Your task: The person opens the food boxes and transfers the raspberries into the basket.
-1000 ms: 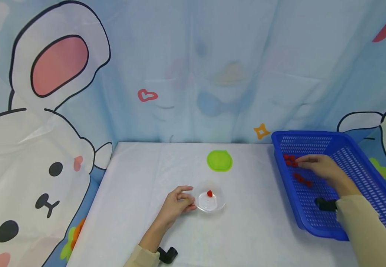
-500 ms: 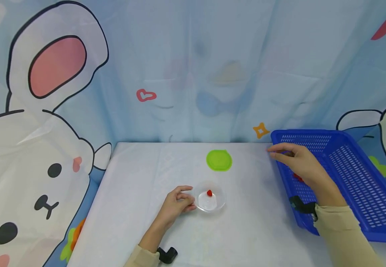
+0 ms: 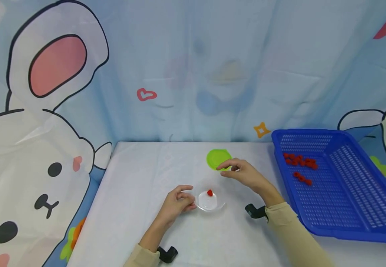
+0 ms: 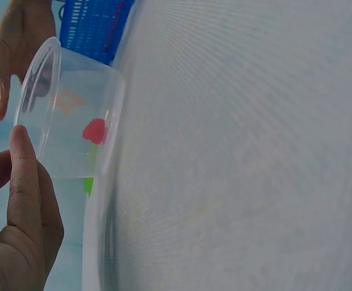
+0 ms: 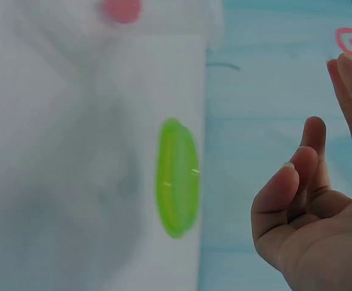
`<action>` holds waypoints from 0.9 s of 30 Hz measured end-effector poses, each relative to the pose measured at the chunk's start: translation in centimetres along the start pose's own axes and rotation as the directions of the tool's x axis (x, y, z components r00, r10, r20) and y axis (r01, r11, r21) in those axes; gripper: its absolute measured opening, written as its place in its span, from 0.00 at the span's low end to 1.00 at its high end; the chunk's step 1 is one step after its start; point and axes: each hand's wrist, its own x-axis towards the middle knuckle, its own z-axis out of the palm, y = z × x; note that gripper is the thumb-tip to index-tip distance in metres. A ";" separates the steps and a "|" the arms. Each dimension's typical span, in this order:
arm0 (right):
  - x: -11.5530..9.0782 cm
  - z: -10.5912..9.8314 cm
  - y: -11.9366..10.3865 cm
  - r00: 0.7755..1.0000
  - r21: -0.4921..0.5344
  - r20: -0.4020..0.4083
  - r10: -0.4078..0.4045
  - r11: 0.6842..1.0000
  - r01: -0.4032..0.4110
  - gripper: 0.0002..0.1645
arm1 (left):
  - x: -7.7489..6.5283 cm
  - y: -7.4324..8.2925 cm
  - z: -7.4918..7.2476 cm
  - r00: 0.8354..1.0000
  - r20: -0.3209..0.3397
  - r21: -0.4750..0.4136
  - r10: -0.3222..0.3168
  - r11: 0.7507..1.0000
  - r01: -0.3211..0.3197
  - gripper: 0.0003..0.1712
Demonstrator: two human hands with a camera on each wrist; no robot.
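Note:
A clear plastic bowl (image 3: 222,206) stands on the white table with one small red piece (image 3: 210,193) on its bottom. My left hand (image 3: 176,203) holds the bowl by the near-left rim, the thumb tip at the edge in the left wrist view. My right hand (image 3: 244,173) hovers beyond the bowl's right side, in front of a green lid (image 3: 217,157) and partly covering it in the head view. The index finger and thumb reach forward, their tips close together, and the other fingers are loosely bent. Nothing shows between them.
A blue perforated basket (image 3: 339,222) stands at the table's right side. Red bead-like pieces (image 3: 299,160) lie in it, with a second short row (image 3: 302,178) nearer. Behind the table hangs a printed curtain (image 3: 186,70).
My right hand has come out of the blue basket and moved left, over to the lid and bowl. More red pieces in the basket are uncovered. The left hand and bowl stay put.

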 end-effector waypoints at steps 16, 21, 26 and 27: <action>1.7 2.9 2.3 0.981 -0.002 0.187 -0.044 0.999 0.045 0.14 | 0.3 0.0 0.0 1.000 -0.002 0.000 0.009 1.000 -0.009 0.26; 2.0 3.3 2.6 0.965 -0.062 0.240 -0.102 0.991 0.120 0.10 | 0.3 -0.1 0.0 1.000 -0.002 -0.007 0.012 1.000 -0.012 0.25; 2.1 4.3 2.3 0.939 -0.373 0.277 -0.202 0.878 0.299 0.15 | 0.2 -0.1 0.0 1.000 -0.002 -0.008 0.010 1.000 -0.010 0.24; 2.0 4.6 2.0 0.938 -0.465 0.276 -0.210 0.825 0.322 0.15 | 0.2 -0.1 0.0 1.000 -0.002 -0.009 0.010 1.000 -0.010 0.23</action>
